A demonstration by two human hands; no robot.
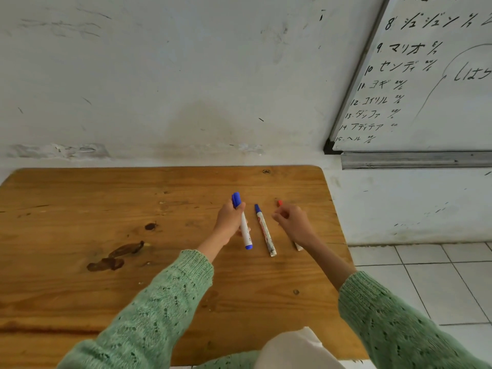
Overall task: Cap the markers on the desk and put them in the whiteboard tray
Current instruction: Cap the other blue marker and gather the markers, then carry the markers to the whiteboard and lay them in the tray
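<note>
My left hand (229, 222) grips a white marker with a blue cap (242, 222), cap end pointing away from me. A second white marker (265, 230) lies on the wooden desk (106, 209) just right of it, its blue tip showing. My right hand (292, 222) hovers over a third marker (279, 203); only its red end and a bit of its white tail show. Its fingers are curled and I cannot tell whether they hold anything. The metal whiteboard tray (415, 159) runs under the whiteboard at the upper right.
The whiteboard (426, 75) with black writing hangs on the white wall (186, 75) beyond the desk's right corner. Dark stains (117, 257) mark the desk's left half. White tiled floor (426, 275) lies to the right of the desk.
</note>
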